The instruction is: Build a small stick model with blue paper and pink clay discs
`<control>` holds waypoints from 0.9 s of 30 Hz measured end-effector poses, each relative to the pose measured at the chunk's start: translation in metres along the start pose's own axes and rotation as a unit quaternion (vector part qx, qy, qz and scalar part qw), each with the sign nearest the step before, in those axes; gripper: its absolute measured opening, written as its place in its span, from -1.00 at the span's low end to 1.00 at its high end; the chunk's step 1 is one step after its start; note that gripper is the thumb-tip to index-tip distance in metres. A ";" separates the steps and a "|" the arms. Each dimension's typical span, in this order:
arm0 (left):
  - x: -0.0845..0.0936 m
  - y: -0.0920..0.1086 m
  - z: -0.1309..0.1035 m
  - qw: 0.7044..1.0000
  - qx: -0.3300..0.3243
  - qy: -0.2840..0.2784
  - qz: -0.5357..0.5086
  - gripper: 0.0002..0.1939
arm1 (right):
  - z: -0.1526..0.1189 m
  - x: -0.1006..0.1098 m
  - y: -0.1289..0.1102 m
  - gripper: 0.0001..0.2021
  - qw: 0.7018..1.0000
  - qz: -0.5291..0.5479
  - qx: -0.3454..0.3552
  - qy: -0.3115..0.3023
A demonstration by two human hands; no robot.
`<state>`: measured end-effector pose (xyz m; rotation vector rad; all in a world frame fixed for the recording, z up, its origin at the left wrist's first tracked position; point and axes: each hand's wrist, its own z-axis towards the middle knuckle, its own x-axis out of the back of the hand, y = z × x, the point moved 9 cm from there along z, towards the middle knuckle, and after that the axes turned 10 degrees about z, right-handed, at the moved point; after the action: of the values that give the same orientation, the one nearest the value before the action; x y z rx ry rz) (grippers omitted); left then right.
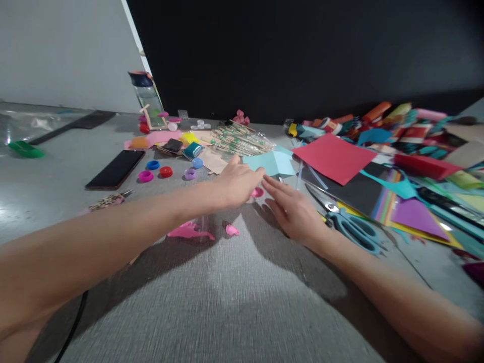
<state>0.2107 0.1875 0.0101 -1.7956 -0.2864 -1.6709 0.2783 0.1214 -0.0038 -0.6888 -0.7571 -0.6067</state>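
Observation:
My left hand [242, 182] is bent over at the middle of the grey table, its fingers curled together. What they hold, if anything, is hidden. Right under its fingertips lies a small pink cap [257, 192]; I cannot tell whether the hand touches it. My right hand [293, 207] rests low just right of the cap, fingers stretched toward the left hand, with nothing seen in it. Nearer to me lie a flat, ragged pink piece of soft clay [189, 231] and a smaller pink lump [232, 230].
Blue-handled scissors [355, 229] lie beside my right wrist, near red paper [335, 157] and coloured sheets. Wooden sticks [242, 141] and light blue paper [270, 163] are behind the hands. Left are a phone [116, 169], coloured caps [165, 172] and a bottle [146, 96].

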 end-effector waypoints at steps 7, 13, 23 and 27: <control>0.001 -0.005 0.000 1.000 0.000 -0.009 -0.017 -0.69 | 0.000 0.020 0.025 -0.67 0.998 -0.002 -0.050 0.038; 0.009 0.001 -0.001 0.999 -0.019 0.016 -0.031 -0.89 | -0.001 0.008 0.020 -0.67 1.000 -0.005 -0.028 0.011; 0.043 -0.029 -0.019 0.979 0.018 0.150 -0.134 -0.83 | 0.000 0.025 0.012 -0.75 0.999 0.000 -0.014 0.043; 0.071 -0.062 -0.052 0.956 0.088 0.238 -0.146 -0.76 | 0.001 0.037 0.001 -0.75 0.998 0.010 -0.014 0.064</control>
<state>0.1447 0.1840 0.0953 -1.2140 -0.4845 -2.1478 0.3001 0.1132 0.0251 -0.6760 -0.6232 -0.6388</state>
